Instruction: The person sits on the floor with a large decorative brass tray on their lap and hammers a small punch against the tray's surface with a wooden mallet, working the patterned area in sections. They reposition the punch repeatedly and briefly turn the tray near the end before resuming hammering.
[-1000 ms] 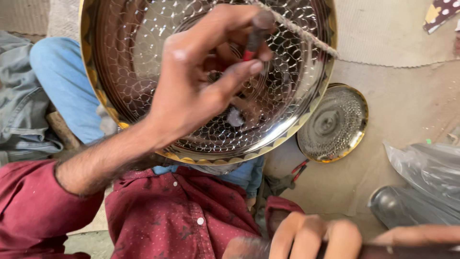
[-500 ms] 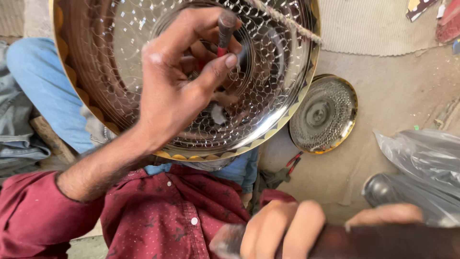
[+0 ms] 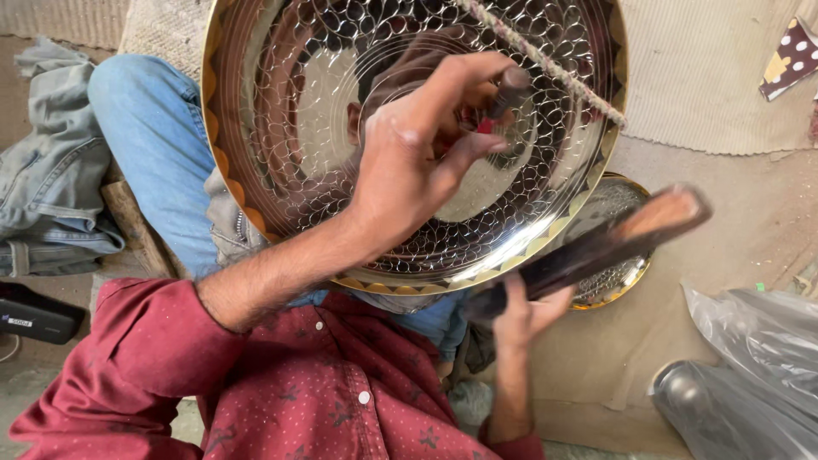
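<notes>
A large shiny metal plate with an engraved scale pattern and a gold-and-orange rim rests on my lap, against my blue-jeaned leg. My left hand reaches over it from the left and pinches a small dark punch tool with its tip against the plate's inner surface. My right hand is below the plate's lower right rim. It grips a dark wooden mallet, blurred and raised at a slant beside the rim. A braided rope crosses the plate's upper right.
A smaller engraved plate lies on the floor behind the mallet. A woven mat lies at the top right. Clear plastic bags and a dark rounded object sit at the lower right. A denim garment and a black box are at the left.
My right hand has come up from the bottom edge and swung the mallet towards the plate's right rim. My left hand keeps the punch on the plate.
</notes>
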Demonstrator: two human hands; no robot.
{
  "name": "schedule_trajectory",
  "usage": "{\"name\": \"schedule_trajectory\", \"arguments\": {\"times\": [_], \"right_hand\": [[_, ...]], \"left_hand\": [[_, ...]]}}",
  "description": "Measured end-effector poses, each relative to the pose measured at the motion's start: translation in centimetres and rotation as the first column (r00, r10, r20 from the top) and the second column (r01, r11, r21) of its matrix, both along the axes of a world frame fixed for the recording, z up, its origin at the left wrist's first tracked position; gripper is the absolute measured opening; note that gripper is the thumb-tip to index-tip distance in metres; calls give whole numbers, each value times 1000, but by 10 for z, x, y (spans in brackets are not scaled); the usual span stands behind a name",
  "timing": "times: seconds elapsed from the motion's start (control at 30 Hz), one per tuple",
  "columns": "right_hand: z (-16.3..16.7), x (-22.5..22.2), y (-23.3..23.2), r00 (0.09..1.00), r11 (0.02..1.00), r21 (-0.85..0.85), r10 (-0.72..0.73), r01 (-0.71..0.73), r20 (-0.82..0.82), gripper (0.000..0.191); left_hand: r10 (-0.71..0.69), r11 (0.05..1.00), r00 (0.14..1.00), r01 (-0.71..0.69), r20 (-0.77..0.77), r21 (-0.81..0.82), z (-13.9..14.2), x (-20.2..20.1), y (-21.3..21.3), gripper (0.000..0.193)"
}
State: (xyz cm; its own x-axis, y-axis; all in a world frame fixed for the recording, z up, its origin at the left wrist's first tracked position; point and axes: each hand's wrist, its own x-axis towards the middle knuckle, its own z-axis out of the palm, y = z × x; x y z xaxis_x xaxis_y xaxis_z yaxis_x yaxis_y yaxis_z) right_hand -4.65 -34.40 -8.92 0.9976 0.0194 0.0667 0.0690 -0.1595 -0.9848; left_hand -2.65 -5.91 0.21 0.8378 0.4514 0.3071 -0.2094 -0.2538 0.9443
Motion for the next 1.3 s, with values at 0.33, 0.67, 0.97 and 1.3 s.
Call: {"name": "schedule_trajectory", "arguments": {"times": [0.33, 0.67, 0.97, 1.3], "right_hand": [[143, 111, -2, 884, 881, -234, 448, -411, 135, 81], [202, 151, -1, 861, 675, -573, 495, -464, -114, 22], [231, 210, 48, 491, -29, -921, 839, -388, -233, 76], [240, 226, 68, 464, -58, -858, 822, -510, -331, 84]], "left_hand": [[-34, 999, 999, 33, 37, 17, 7, -2, 0, 52], [-56, 992, 998, 53, 29, 115, 1, -3, -4, 58], [100, 994, 994, -102, -45, -45, 5, -9, -21, 47], [209, 963, 978, -208, -17, -168, 0, -12, -34, 44]]}}
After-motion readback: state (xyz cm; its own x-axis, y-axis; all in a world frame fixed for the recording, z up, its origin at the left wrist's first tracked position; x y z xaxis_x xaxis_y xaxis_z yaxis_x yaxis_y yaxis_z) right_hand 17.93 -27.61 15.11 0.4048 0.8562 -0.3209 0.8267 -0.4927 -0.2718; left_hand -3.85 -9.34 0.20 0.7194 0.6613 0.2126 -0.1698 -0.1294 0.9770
